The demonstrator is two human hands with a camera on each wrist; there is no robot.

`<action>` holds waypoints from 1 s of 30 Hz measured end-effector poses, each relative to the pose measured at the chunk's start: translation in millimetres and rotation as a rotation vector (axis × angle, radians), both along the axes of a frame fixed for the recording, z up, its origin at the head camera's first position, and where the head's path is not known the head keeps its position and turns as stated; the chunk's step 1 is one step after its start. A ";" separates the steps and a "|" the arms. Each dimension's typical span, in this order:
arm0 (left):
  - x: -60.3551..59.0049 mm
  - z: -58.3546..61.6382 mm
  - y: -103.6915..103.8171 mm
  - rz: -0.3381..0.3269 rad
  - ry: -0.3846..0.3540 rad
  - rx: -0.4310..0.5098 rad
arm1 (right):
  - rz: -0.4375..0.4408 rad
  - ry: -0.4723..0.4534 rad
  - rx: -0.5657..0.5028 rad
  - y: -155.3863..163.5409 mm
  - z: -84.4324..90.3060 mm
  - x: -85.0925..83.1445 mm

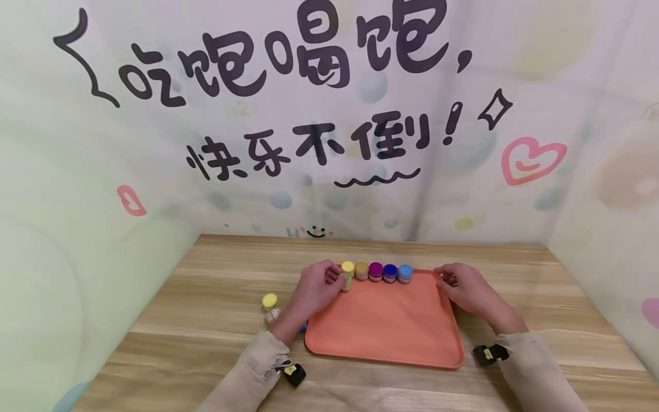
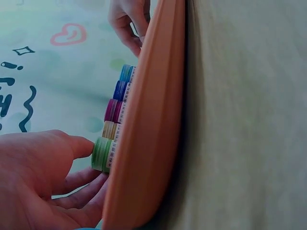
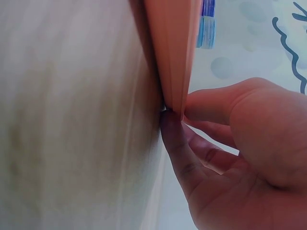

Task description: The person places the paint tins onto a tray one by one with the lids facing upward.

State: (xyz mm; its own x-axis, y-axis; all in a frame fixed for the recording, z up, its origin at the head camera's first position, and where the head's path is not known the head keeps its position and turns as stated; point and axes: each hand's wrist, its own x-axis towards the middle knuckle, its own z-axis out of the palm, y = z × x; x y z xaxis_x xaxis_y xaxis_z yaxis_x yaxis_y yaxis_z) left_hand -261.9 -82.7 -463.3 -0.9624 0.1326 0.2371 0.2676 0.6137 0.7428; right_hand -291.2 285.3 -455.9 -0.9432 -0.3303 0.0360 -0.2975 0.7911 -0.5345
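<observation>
My left hand (image 1: 318,287) pinches a small green-lidded paint jar (image 2: 100,154) at the left end of an orange tray (image 1: 386,329). Along the tray's far edge stands a row of similar jars: yellow-lidded (image 1: 348,268), tan-lidded (image 1: 362,271), magenta-lidded (image 1: 376,272), dark blue-lidded (image 1: 390,273) and light blue-lidded (image 1: 405,274). The green jar is in front of the yellow one. At the far right corner, my right hand (image 1: 469,290) grips the tray's rim (image 3: 178,96) between thumb and fingers. The left fingertips are partly hidden in the head view.
Left of the tray, a yellow-lidded jar (image 1: 270,301) and a pale jar (image 1: 273,315) are on the wooden table (image 1: 206,320). A blue thing (image 1: 302,327) is mostly hidden by the left wrist. A printed curtain (image 1: 329,206) hangs behind the table.
</observation>
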 end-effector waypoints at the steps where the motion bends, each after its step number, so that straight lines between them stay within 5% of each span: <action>1: -0.1 -0.5 -0.1 0.003 -0.001 0.003 | 0.000 -0.001 0.000 -0.1 0.2 -0.2; 18: 1.1 -0.1 2.5 0.030 0.001 0.001 | -0.008 0.013 0.035 0.1 0.1 0.5; 30: 9.3 11.0 -8.6 -0.002 0.015 -0.013 | 0.017 0.037 0.007 0.4 -1.5 0.3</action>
